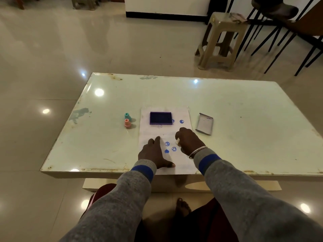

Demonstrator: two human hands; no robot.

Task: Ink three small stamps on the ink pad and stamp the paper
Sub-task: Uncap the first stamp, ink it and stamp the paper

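Note:
A white sheet of paper (174, 133) lies on the low table with several blue stamp marks on it. An open purple ink pad (161, 118) rests on the far part of the paper. A teal stamp (127, 116) and a pink stamp (127, 123) stand upright just left of the paper. My left hand (153, 154) lies flat, fingers spread, on the near left of the paper. My right hand (189, 141) is closed around a small white stamp (178, 140), which is mostly hidden, held down on or just above the paper.
The ink pad's grey lid (204, 124) lies open right of the paper. The pale glossy table (244, 110) has worn edges. A plastic stool (221, 41) and black chair legs (279, 39) stand on the tiled floor beyond the table's far right.

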